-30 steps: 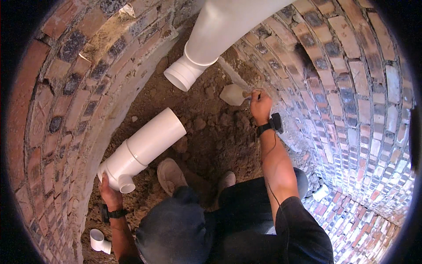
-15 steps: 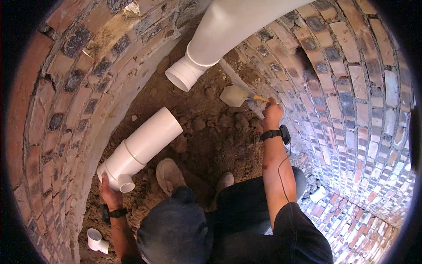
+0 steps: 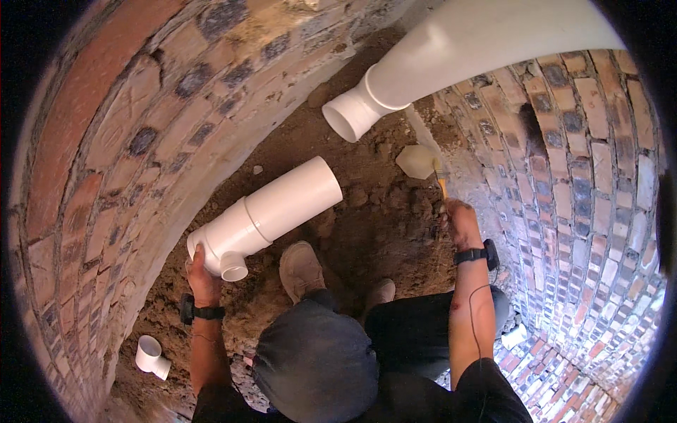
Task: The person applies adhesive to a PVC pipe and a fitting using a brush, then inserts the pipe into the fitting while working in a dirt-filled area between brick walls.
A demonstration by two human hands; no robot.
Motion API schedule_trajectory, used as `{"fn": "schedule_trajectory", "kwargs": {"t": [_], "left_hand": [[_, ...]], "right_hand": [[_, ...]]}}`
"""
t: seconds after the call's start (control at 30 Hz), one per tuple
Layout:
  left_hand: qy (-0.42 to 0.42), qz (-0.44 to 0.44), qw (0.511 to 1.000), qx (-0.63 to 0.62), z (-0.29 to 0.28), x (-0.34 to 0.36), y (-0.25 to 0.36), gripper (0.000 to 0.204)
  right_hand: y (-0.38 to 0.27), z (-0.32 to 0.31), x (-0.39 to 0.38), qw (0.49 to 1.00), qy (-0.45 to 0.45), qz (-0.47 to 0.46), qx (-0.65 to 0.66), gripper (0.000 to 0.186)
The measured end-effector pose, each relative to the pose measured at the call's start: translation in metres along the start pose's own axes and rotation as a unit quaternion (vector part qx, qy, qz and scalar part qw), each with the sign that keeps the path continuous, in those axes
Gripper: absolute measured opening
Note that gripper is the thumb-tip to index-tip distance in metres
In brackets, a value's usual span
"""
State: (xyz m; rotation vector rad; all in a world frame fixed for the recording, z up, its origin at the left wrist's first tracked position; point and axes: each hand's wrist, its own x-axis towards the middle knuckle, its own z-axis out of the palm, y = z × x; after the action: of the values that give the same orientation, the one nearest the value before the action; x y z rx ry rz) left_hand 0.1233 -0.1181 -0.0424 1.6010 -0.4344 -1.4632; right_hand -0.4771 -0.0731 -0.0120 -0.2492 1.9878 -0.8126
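Observation:
My left hand (image 3: 204, 280) grips the lower end of a white plastic pipe (image 3: 289, 199) that carries a branch fitting with a small side outlet (image 3: 233, 266). The pipe slants up to the right over the soil, its open end toward the middle. Over on the right, my right hand (image 3: 463, 224) is closed around the orange handle of a trowel (image 3: 416, 162). The trowel's pale blade lies at the soil beside the right wall's foot. Beyond both, a large white pipe (image 3: 451, 56) comes down from the upper right, its socket end open toward me.
Brick walls (image 3: 557, 148) rise close on both sides of the narrow dirt floor (image 3: 352, 218). A small white pipe elbow (image 3: 150, 357) lies on the soil at lower left. My shoe (image 3: 302, 269) stands between the hands. Rubble and a pale piece (image 3: 515, 336) lie at right.
The whole view has shifted, so most things sit further right. My right hand has drawn back toward me, and the trowel's handle now points more toward me. My left hand still holds the pipe.

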Motion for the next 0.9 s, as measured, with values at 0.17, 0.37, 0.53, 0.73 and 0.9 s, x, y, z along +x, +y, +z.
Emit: {"fn": "schedule_trajectory", "kwargs": {"t": [0.17, 0.37, 0.53, 0.73, 0.9], "left_hand": [[-0.006, -0.007, 0.998, -0.062, -0.016, -0.006, -0.002, 0.045], [0.06, 0.008, 0.998, 0.0, -0.046, -0.024, 0.007, 0.047], [0.048, 0.004, 0.997, -0.056, -0.077, -0.034, 0.005, 0.051], [0.092, 0.043, 0.994, 0.044, -0.1, -0.037, -0.002, 0.05], [0.121, -0.013, 0.992, -0.031, -0.095, -0.037, -0.001, 0.05]], "right_hand": [[-0.004, 0.085, -0.065, 0.992, -0.115, -0.048, 0.014, 0.018], [-0.008, 0.205, -0.063, 0.984, -0.171, -0.045, 0.022, 0.019], [-0.027, 0.29, -0.014, 0.983, -0.127, -0.028, 0.126, 0.018], [-0.031, 0.313, 0.006, 0.977, -0.121, 0.002, 0.173, 0.013], [-0.029, 0.318, -0.005, 0.958, -0.081, 0.059, 0.271, 0.015]]}}
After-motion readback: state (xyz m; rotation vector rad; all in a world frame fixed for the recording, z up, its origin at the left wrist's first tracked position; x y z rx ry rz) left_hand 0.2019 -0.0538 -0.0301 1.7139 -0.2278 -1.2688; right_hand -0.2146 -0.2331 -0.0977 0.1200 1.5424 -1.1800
